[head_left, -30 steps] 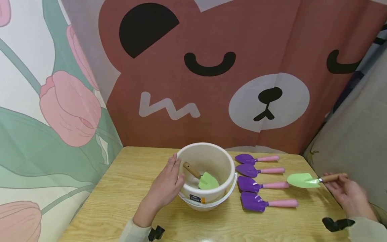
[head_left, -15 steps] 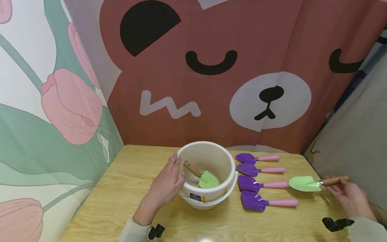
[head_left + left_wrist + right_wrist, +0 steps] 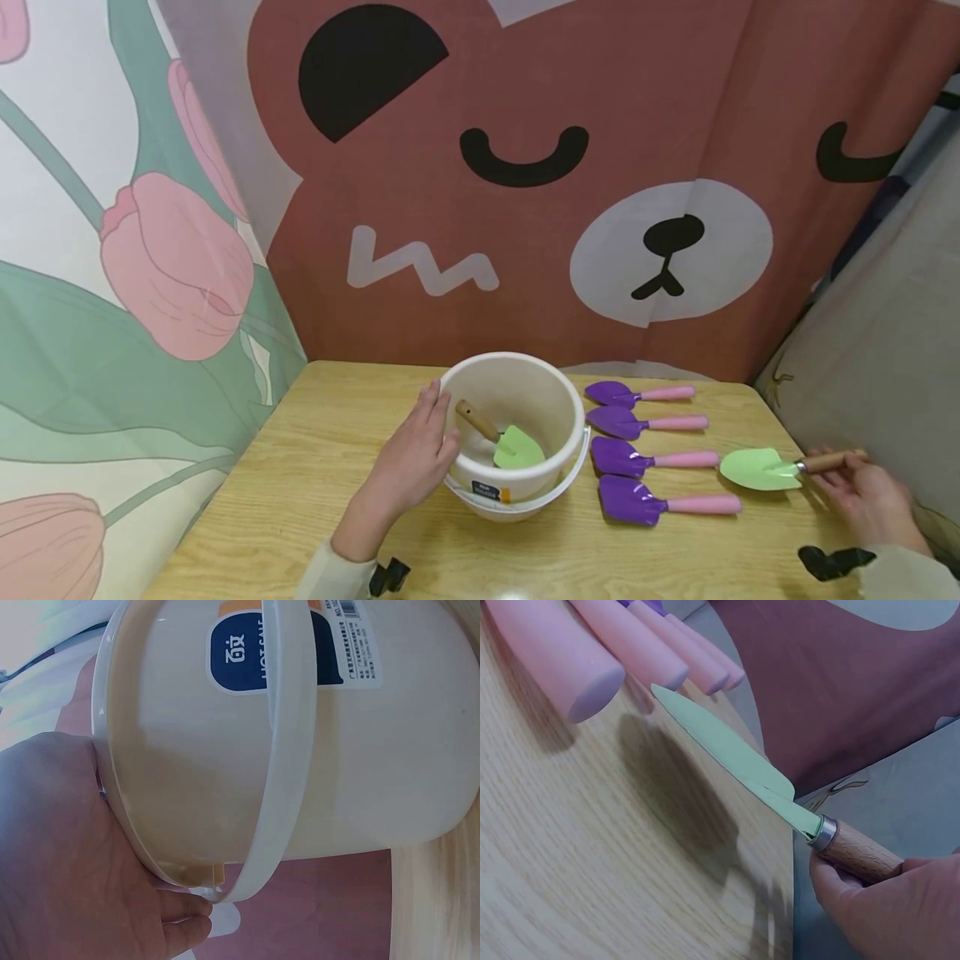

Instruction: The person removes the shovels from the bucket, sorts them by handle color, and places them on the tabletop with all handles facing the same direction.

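A white bucket (image 3: 540,477) stands on the table with its handle (image 3: 289,750) hanging down at the front. My left hand (image 3: 411,454) rests against the bucket's left rim, fingers straight along it. Inside the bucket lies a green trowel (image 3: 517,448) with a wooden handle, leaning on the wall. At the right, my right hand (image 3: 870,492) holds another green trowel (image 3: 759,469) by its wooden handle (image 3: 859,851). Its blade points left, above the table, and casts a shadow in the right wrist view. The blade tip is close to the pink handles of the purple trowels.
Several purple trowels with pink handles lie in a column right of the bucket, including a pointed one (image 3: 615,422) and a square-ended one (image 3: 630,500). The wooden table (image 3: 300,500) ends at a bear-print curtain (image 3: 405,325); grey cloth (image 3: 892,333) hangs at the right.
The green trowel in my right hand has come down and slightly to the right, its blade now lower near the pink handles. My left hand stays at the bucket's rim.
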Demonstrator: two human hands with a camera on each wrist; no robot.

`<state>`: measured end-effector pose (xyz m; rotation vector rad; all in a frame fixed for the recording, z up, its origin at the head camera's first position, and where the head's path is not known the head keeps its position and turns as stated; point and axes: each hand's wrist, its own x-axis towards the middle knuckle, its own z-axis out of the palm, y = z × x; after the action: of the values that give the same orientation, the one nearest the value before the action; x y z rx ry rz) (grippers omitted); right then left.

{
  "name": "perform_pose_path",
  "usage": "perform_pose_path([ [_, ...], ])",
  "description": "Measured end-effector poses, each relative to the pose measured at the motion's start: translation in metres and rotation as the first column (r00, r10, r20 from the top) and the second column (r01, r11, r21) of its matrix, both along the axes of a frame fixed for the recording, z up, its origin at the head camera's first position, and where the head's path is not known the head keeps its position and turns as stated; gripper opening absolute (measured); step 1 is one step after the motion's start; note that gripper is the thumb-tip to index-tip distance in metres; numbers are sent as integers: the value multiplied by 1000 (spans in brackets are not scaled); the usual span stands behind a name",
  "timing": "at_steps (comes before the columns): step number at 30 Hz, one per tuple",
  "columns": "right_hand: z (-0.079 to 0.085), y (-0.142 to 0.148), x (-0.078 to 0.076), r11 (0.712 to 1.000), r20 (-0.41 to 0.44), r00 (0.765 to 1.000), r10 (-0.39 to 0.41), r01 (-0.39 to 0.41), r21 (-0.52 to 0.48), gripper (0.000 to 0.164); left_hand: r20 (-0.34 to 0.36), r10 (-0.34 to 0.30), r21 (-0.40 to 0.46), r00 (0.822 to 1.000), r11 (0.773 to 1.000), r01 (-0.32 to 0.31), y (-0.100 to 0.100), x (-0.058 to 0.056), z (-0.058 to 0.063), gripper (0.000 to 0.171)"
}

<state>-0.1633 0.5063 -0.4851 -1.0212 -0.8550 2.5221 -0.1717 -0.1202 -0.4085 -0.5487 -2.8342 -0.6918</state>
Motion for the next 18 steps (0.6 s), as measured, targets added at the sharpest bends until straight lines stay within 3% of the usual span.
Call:
perform_pose_path([
  [9, -4, -4, 2, 999, 63, 998, 2, -5, 36, 25, -6, -2, -1, 1000, 1000, 2, 0, 1, 1, 64],
  [18, -12, -4, 2, 998, 45, 998, 33, -36, 50, 23, 9, -2, -2, 1000, 1000, 2, 1, 2, 2, 64],
])
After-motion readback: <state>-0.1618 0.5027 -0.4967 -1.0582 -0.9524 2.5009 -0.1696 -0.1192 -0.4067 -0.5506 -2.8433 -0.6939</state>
